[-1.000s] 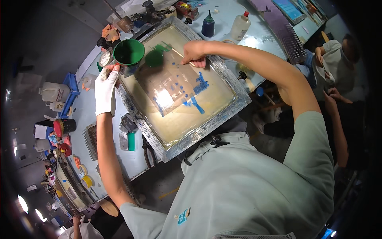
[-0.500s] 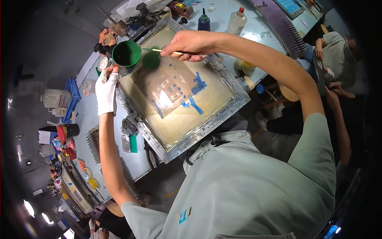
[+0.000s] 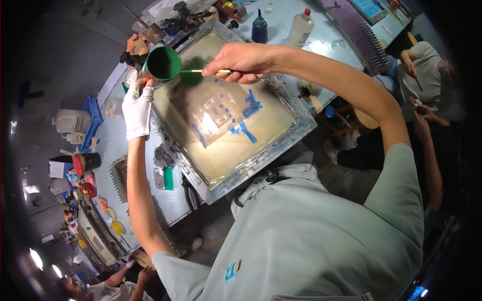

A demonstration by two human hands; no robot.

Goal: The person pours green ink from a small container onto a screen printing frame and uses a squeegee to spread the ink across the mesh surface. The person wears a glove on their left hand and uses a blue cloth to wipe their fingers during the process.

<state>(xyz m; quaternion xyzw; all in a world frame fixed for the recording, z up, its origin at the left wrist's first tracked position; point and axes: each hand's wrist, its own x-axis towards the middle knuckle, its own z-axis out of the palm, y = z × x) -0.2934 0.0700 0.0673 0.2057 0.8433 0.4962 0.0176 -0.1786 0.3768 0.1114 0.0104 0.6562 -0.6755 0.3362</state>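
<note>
My left hand (image 3: 137, 111), in a white glove with bare fingertips, grips a pot (image 3: 164, 63) lined with green ink. The pot is tilted over the far left corner of a framed printing screen (image 3: 266, 131). My right hand (image 3: 240, 62) is bare and pinches a thin pale stick (image 3: 200, 71). The stick's far end reaches the pot's rim. Beneath it, a patch of green ink (image 3: 193, 76) lies on the mesh. Small leaf-like shapes and torn blue patches (image 3: 251, 105) show on the screen's middle.
Beyond the screen stand a dark squeeze bottle (image 3: 259, 31) and a clear bottle with a red cap (image 3: 301, 29). Metal clamp parts (image 3: 183, 19) adjoin the frame's far edge. A blue crate (image 3: 91, 123) sits at the left. Other people work at right and lower left.
The pot has shifted slightly right and up with my left hand. My right hand has moved a little right and down, and the stick now lies nearly level. A person leans into view at lower left.
</note>
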